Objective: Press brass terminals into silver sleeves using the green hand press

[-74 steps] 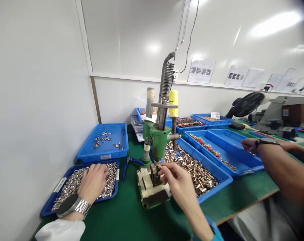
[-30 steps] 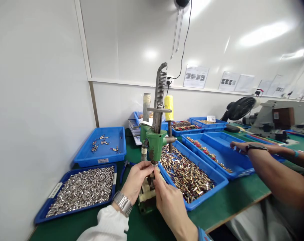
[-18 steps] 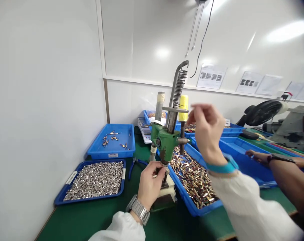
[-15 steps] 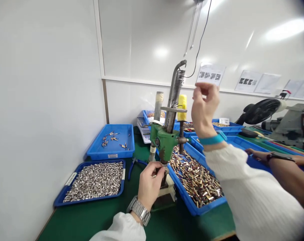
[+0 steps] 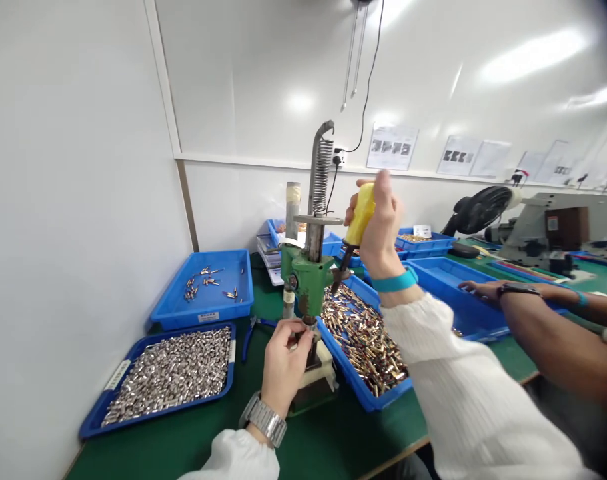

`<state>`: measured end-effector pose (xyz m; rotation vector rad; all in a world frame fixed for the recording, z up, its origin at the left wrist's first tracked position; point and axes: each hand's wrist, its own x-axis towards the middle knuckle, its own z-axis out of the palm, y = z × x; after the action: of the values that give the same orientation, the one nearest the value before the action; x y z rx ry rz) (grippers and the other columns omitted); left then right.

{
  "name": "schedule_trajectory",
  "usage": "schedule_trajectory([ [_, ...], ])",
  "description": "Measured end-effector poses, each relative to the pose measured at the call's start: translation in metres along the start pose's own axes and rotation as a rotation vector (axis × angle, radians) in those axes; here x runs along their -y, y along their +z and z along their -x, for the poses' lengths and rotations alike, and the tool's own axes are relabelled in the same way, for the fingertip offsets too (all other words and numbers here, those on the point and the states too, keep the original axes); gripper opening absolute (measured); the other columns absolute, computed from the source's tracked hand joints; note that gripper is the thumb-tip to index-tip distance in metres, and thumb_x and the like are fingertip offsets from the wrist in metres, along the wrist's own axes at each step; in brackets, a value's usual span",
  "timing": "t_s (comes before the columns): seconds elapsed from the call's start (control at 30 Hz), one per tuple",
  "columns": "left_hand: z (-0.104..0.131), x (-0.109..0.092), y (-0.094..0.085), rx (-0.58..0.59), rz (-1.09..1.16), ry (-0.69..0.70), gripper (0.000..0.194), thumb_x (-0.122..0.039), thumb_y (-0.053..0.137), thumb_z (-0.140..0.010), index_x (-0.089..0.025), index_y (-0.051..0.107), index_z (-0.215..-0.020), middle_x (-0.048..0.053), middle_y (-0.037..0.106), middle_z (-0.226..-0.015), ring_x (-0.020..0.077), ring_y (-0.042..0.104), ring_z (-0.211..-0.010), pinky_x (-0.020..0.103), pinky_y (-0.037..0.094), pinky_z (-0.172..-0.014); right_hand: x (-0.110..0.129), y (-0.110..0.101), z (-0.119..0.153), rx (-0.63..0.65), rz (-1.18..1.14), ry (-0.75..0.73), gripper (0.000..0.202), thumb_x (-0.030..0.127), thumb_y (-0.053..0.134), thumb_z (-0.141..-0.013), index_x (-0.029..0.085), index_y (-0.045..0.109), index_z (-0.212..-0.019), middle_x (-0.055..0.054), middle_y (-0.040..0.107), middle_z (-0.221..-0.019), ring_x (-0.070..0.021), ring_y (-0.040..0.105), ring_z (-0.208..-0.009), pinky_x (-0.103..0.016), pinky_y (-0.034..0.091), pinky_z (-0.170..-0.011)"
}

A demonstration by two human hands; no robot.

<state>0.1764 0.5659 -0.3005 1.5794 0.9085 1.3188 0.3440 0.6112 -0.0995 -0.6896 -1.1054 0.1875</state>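
A green hand press (image 5: 313,283) with a tall spring stands on the green table. My right hand (image 5: 383,223) is wrapped round its yellow lever handle (image 5: 361,215), which leans to the right. At the foot of the press, my left hand (image 5: 286,353) pinches something small just under the ram; the fingers hide most of it. Silver metal pieces fill a blue tray (image 5: 228,383) to the left. Behind that tray, a blue bin (image 5: 168,310) holds several small metal parts. Right of the press, another blue bin (image 5: 348,375) is full of brass-coloured parts.
Blue-handled pliers (image 5: 247,343) lie between the left bins and the press. At the right, another person's hand and forearms (image 5: 488,290) reach over a blue bin (image 5: 446,287). A black fan (image 5: 483,210) and a grey machine (image 5: 533,227) stand at the back right.
My right hand has come down from the air and closed round the yellow handle, which now tilts. The view has turned to the right. My left hand stays at the press.
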Motion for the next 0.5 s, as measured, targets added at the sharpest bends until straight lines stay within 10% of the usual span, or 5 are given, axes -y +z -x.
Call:
schedule_trajectory([
  [0.23, -0.005, 0.002, -0.011, 0.118, -0.036, 0.009, 0.021, -0.038, 0.061, -0.085, -0.018, 0.066, -0.086, 0.009, 0.06, -0.116, 0.0222, 0.062, -0.107, 0.034, 0.048, -0.094, -0.003, -0.004, -0.007, 0.128, -0.072, 0.097, 0.058, 0.076, 0.043, -0.087, 0.022, 0.055, -0.105, 0.002, 0.054, -0.071, -0.0104, 0.052, -0.056, -0.025, 0.043, -0.051],
  [0.5, -0.049, -0.006, -0.029, 0.004, -0.108, -0.096, 0.033, -0.045, 0.06, -0.079, -0.017, 0.07, -0.093, 0.01, 0.071, -0.109, 0.0267, 0.065, -0.104, 0.04, 0.049, -0.097, -0.093, -0.046, 0.014, 0.353, 0.134, 0.448, 0.068, 0.081, 0.026, -0.086, 0.021, 0.055, -0.101, -0.001, 0.061, -0.074, -0.0175, 0.057, -0.075, -0.035, 0.05, -0.071],
])
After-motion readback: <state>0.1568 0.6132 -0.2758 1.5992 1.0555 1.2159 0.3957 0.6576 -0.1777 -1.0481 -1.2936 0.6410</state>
